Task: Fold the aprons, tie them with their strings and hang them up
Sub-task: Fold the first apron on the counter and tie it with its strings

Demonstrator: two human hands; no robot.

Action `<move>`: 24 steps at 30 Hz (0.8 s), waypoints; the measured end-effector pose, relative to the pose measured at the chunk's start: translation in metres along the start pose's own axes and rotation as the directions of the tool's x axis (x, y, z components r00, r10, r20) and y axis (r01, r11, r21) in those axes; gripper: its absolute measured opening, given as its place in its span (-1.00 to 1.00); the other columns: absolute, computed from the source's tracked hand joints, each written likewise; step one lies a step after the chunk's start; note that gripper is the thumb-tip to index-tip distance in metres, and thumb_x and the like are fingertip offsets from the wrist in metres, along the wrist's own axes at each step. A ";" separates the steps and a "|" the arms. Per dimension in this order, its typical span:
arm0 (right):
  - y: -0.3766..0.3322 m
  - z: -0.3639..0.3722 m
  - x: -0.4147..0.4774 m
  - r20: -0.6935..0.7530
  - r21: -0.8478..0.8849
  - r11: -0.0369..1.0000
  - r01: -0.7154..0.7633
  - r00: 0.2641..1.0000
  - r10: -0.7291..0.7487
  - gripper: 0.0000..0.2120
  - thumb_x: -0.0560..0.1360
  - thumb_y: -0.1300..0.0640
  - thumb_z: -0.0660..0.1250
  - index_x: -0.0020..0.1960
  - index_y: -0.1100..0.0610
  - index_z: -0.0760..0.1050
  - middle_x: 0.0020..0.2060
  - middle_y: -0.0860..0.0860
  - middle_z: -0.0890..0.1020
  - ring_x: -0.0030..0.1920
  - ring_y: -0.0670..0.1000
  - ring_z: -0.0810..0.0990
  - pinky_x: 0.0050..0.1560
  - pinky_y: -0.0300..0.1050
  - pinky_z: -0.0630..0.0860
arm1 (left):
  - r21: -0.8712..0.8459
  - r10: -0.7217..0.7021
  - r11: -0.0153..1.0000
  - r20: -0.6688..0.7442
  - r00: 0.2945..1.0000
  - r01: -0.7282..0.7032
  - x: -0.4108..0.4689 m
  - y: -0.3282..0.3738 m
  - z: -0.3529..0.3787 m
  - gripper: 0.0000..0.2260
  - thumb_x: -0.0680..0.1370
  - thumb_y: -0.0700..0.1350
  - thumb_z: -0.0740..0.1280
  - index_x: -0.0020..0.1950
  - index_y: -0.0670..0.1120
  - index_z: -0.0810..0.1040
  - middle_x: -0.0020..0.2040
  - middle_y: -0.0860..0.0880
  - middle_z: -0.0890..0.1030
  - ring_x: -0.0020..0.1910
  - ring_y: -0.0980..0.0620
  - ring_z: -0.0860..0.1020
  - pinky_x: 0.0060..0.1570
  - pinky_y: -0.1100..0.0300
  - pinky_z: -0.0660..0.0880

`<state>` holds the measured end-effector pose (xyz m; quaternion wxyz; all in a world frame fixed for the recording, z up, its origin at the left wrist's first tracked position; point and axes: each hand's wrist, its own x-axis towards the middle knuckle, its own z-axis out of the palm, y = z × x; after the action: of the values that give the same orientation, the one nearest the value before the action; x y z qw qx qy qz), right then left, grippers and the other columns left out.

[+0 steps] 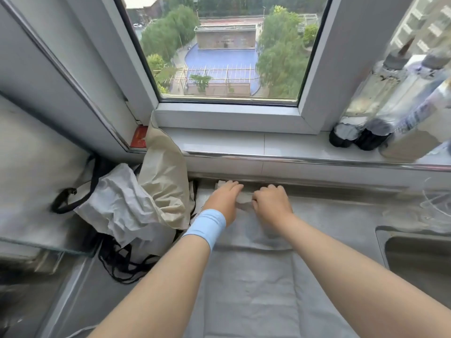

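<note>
**Two hands at the far end of the apron**

Both hands are up at 12 o'clock, right under the sill (244, 142). The grey apron (249, 276) is spread flat on the counter (341, 215). Its long axis runs 6 to 12, from me straight toward the window (227, 50), and its far end is tucked against the ledge.

The left hand (223, 196), the one with the blue wristband (207, 226), lies on that far edge with its fingers fairly straight and pointing to 1 o'clock. I can't see its thumb. The right hand (271, 201) is just beside it, knuckles up and fingers curled, pinching a small raised fold of the apron between the two hands.

Over at 9 o'clock there's a crumpled pile (117, 198) of more cloth, white-grey with a beige piece (163, 176) leaning on the window frame. Black strings (119, 264) spill out toward 7. It touches the left edge of the apron but doesn't cover it.

Behind the beige piece sits a red card (139, 136) with a mark too blurry to read. Bottles (366, 106) stand on the sill at 2 o'clock, labels smeared and unreadable. A sink (415, 259) is at 4 o'clock, well clear of the hands.
</note>
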<state>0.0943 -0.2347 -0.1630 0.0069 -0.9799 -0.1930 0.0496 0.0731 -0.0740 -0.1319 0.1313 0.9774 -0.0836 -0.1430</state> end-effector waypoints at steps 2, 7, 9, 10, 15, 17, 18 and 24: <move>0.001 -0.002 -0.011 -0.216 0.021 0.997 0.081 0.974 -0.074 -0.88 0.51 0.00 0.34 -0.12 0.02 0.60 -0.18 -0.01 0.63 -0.08 0.11 0.53 0.02 0.02 0.29 | 0.136 0.060 0.989 0.014 0.998 -0.061 -0.007 0.002 -0.003 -0.36 0.53 -0.28 0.25 0.57 -0.04 0.09 0.56 0.01 0.13 0.55 0.02 0.03 0.50 0.09 -0.05; 0.003 -0.022 -0.049 -0.435 0.201 0.945 0.259 0.888 -0.151 -0.89 0.55 0.06 0.29 -0.13 0.05 0.52 -0.36 -0.07 0.57 -0.29 0.03 0.52 0.36 0.14 0.35 | 0.326 0.123 0.938 -0.006 0.992 -0.115 -0.034 0.000 -0.009 -0.72 0.57 -0.11 0.23 0.28 -0.01 0.48 0.37 0.02 0.42 0.47 -0.02 0.22 0.49 -0.05 -0.22; -0.002 -0.034 -0.072 -0.390 0.250 0.934 0.254 0.910 -0.143 -0.84 0.58 0.03 0.24 -0.10 0.07 0.50 -0.36 -0.07 0.60 -0.35 0.07 0.54 0.20 0.07 0.46 | 0.287 0.104 0.954 -0.042 0.994 -0.088 -0.054 0.007 -0.019 -0.83 0.57 -0.08 0.22 0.12 -0.03 0.51 0.20 0.00 0.52 0.30 -0.03 0.41 0.48 0.04 -0.01; -0.005 -0.040 -0.084 -0.339 0.296 0.928 0.225 0.933 -0.119 -0.83 0.58 0.00 0.25 -0.08 0.08 0.51 -0.31 -0.07 0.64 -0.32 0.10 0.56 0.05 0.00 0.48 | 0.267 0.075 0.962 -0.028 0.997 -0.065 -0.065 0.011 -0.024 -0.87 0.56 -0.06 0.22 0.07 -0.03 0.48 0.14 -0.01 0.56 0.20 -0.06 0.48 0.35 0.08 0.21; -0.018 -0.058 -0.133 0.033 0.377 0.926 -0.005 0.999 -0.008 -0.82 0.55 -0.08 0.29 -0.01 0.02 0.56 -0.16 -0.04 0.65 -0.10 0.07 0.57 -0.19 -0.12 0.29 | 0.276 -0.024 0.960 0.223 0.975 -0.040 -0.122 0.021 -0.028 -0.78 0.59 0.05 0.19 0.16 0.00 0.48 0.15 -0.06 0.56 0.12 -0.13 0.53 -0.04 0.13 0.38; -0.028 -0.061 -0.149 0.178 0.429 0.901 -0.069 0.984 -0.010 -0.85 0.52 -0.06 0.33 -0.10 0.01 0.57 -0.22 -0.07 0.60 -0.16 0.01 0.52 -0.21 -0.12 0.35 | 0.263 -0.040 0.963 0.356 0.934 -0.059 -0.143 0.026 -0.027 -0.76 0.57 0.04 0.24 0.17 -0.02 0.53 0.18 -0.07 0.57 0.15 -0.11 0.53 0.00 0.15 0.39; -0.032 -0.058 -0.156 0.253 0.444 0.889 -0.109 0.967 -0.008 -0.86 0.49 -0.04 0.35 -0.18 0.00 0.54 -0.26 -0.08 0.57 -0.20 -0.01 0.51 -0.24 -0.12 0.37 | 0.244 -0.048 0.968 0.421 0.906 -0.062 -0.151 0.029 -0.024 -0.75 0.56 0.01 0.27 0.18 -0.04 0.55 0.17 -0.08 0.58 0.13 -0.11 0.54 -0.01 0.17 0.40; -0.048 -0.030 -0.202 0.804 0.319 0.883 -0.345 0.592 -0.059 -0.82 0.46 0.01 0.34 -0.05 0.06 0.64 -0.23 -0.04 0.71 -0.26 0.04 0.69 -0.18 0.02 0.68 | -0.041 -0.101 0.982 0.720 0.686 0.187 -0.197 0.033 0.015 -0.70 0.48 0.06 0.41 0.18 0.01 0.60 -0.13 0.07 0.65 -0.23 0.02 0.61 -0.05 0.18 0.54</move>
<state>-0.1072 -0.2666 -0.1122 0.1392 -0.8379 -0.0768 0.5221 -0.1222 -0.0692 -0.0860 0.1309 0.8396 -0.0429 -0.5255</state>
